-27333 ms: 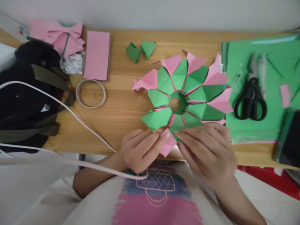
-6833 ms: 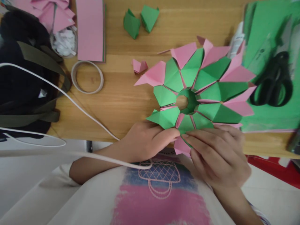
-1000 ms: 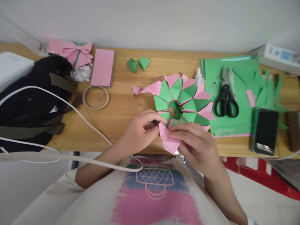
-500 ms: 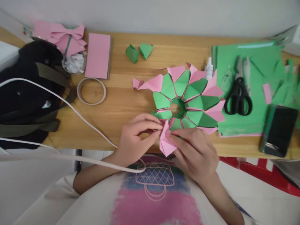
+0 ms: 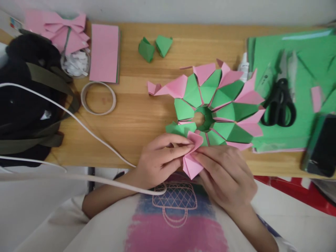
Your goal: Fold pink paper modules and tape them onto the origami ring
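Pink piece [image 5: 193, 167]: is being held folded between both hands, over the desk's front edge and beside the near side of the paper ring [image 5: 208, 87]; the fingers are hiding whether the two are joining.
Left hand [image 5: 160, 160]: is clamping the piece's left side and upper flap, probably steadying the fold.
Right hand [image 5: 228, 176]: is pinching the opposite side, seemingly keeping the crease pressed together.
Paper ring: is lying on the desk [image 5: 128, 134], central hole facing up, green and pink petals fanning outward; its nearness is presumably letting the hands work right beside it.
White bottle [image 5: 244, 69]: is sitting just beyond the ring, seemingly being kept handy.
Black scissors [image 5: 282, 87]: are resting on the green sheets [image 5: 273, 43], likely lying aside but near the right hand.
Green folded pieces [image 5: 164, 45]: are lying side by side, apart from the ring, perhaps leaving working room.
Pink stack [image 5: 104, 52]: is lying well left, beyond the tape roll [image 5: 98, 113].
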Available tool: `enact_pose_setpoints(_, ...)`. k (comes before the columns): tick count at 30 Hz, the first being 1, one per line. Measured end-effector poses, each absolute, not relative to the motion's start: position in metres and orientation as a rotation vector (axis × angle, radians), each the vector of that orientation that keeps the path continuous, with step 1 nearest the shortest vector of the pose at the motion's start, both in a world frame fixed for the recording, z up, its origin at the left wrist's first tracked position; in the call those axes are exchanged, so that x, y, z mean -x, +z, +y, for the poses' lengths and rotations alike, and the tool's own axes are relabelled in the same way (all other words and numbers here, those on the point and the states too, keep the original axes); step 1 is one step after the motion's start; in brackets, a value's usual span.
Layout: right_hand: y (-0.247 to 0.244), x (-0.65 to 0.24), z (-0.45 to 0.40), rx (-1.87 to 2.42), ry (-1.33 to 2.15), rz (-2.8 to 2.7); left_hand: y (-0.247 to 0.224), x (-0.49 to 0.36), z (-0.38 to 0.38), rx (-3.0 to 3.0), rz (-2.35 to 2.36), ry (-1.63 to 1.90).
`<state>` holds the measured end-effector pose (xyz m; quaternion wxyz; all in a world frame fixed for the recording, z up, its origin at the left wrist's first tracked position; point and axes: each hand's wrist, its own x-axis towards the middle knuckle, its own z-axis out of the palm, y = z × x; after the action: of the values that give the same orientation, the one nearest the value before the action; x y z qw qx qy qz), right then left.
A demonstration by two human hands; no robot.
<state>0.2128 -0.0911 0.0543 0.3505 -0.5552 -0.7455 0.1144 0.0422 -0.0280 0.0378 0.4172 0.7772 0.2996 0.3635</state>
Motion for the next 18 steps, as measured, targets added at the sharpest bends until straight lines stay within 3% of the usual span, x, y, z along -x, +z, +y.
enact_pose_setpoints(18,0.065,-0.222,-0.091,1.474,0.422,-1.913,0.036,-0.039,-0.017,-1.915,0.631,0.831)
